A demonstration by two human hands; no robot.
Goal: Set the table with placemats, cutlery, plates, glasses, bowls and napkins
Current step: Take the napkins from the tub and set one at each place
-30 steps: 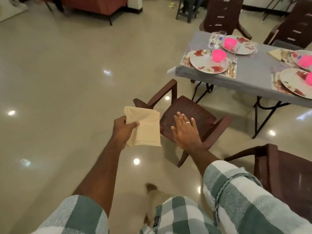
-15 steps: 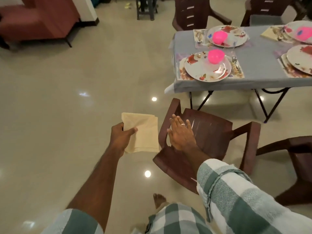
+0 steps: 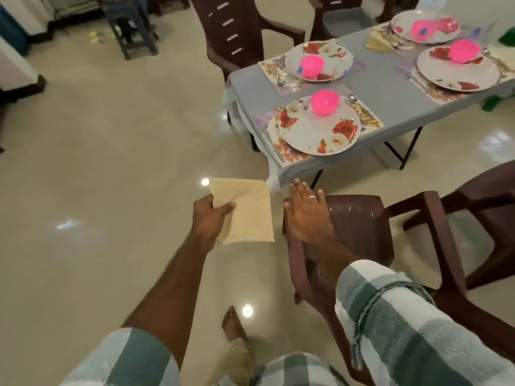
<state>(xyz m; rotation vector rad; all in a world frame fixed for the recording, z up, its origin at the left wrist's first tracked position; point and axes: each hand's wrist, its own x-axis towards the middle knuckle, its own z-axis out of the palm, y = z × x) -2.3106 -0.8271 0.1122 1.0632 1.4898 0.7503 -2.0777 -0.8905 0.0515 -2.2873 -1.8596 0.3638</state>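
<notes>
My left hand (image 3: 212, 218) pinches a folded beige napkin (image 3: 248, 213) by its left edge, held above the floor just short of the table corner. My right hand (image 3: 305, 211) is flat with straight fingers, over the back of a brown chair (image 3: 359, 227). The grey-clothed table (image 3: 390, 96) carries floral placemats, each with a flowered plate and a pink bowl. The nearest setting has a plate (image 3: 320, 129), a pink bowl (image 3: 324, 103) and a spoon (image 3: 353, 99) on its right. A folded napkin (image 3: 377, 43) lies at a far setting.
Brown plastic chairs stand around the table: one at the far side (image 3: 237, 37), one at the right (image 3: 490, 207). A stool (image 3: 128, 26) stands at the back left. My bare foot (image 3: 232, 323) is on the glossy beige floor (image 3: 97, 176).
I have walked closer to the table, and its near corner now lies just beyond my hands. The napkin stays in my left hand; my right hand has stayed flat.
</notes>
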